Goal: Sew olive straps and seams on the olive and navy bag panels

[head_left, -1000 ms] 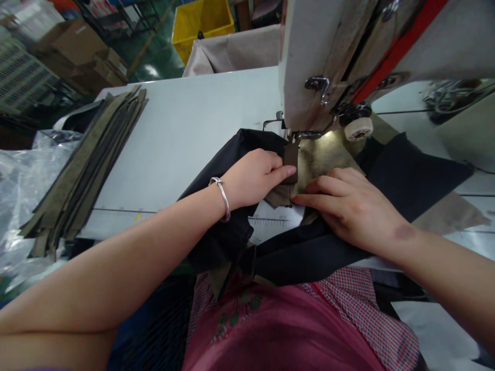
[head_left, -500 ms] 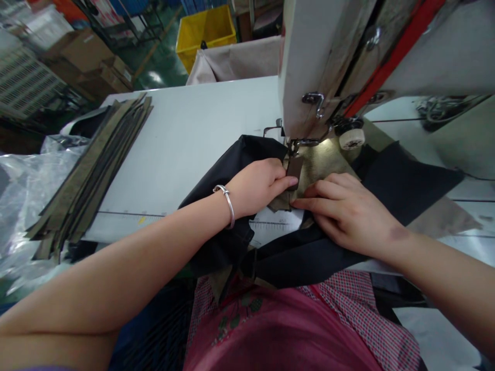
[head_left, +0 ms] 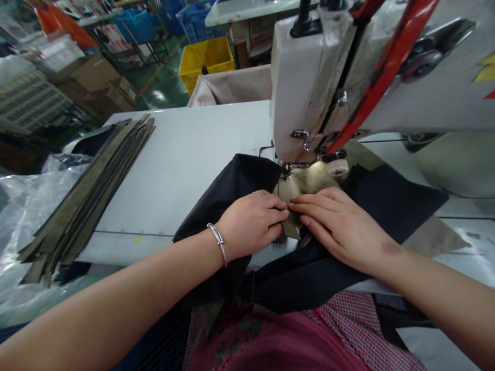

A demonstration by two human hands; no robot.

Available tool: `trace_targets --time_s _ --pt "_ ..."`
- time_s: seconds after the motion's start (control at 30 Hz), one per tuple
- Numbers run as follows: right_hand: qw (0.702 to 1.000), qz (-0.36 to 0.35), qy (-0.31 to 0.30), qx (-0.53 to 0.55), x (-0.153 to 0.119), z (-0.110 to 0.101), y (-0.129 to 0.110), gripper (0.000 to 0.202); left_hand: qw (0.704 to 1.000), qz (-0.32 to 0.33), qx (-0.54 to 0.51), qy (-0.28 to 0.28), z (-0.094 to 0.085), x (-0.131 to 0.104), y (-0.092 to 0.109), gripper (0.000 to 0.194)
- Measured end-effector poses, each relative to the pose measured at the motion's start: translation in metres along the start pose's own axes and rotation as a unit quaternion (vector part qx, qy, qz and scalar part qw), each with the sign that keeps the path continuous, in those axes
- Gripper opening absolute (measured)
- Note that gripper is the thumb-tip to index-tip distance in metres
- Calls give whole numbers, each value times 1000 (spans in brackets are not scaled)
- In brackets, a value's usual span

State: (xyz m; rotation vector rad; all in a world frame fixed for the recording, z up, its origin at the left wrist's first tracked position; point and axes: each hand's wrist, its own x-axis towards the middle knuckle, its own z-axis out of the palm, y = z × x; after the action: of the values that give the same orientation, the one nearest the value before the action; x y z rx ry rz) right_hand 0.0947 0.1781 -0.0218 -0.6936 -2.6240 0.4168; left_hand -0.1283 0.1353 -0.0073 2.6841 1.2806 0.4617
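Note:
My left hand [head_left: 251, 221], with a silver bangle at the wrist, has its fingers curled at the left edge of an olive fabric strip [head_left: 285, 191]. What lies under its palm is mostly hidden; a brown edge shows below the thumb. Flat on the fabric, my right hand [head_left: 338, 221] has its fingers stretched out, tips against the strip's right side. The strip runs up to the presser foot [head_left: 286, 170] of a sewing machine [head_left: 294, 87]. Black fabric [head_left: 228, 190] spreads under and left of my left hand; more black fabric [head_left: 394, 201] lies beyond my right hand.
On the left of the white table [head_left: 209, 129] lies a stack of olive and black strips [head_left: 96, 190], beside clear plastic [head_left: 19, 206]. A yellow crate [head_left: 207, 59] and cardboard boxes [head_left: 93, 77] stand beyond. Fabric hangs over the front edge onto my lap.
My left hand has drawn back from the presser foot toward me, and the brown piece under its thumb no longer covers the strip. My right hand's fingers are straighter. The view has tilted up.

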Motion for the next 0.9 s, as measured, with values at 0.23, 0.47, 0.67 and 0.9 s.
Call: trace_targets --time_s 0.23,0.47,0.67,0.9 --pt "1000 -19 -10 -12 6 -1 8 30 1000 8 11 -1 0 4 -3 23" --pt "999 -40 -10 -29 16 -5 20 28 1000 6 13 9 2 12 -13 23" --pt "998 -50 2 -31 21 -3 29 26 1000 7 -3 17 0 18 -17 21" --pt "999 -44 7 -2 13 -4 30 25 989 -100 -95 51 -1 27 -28 39"
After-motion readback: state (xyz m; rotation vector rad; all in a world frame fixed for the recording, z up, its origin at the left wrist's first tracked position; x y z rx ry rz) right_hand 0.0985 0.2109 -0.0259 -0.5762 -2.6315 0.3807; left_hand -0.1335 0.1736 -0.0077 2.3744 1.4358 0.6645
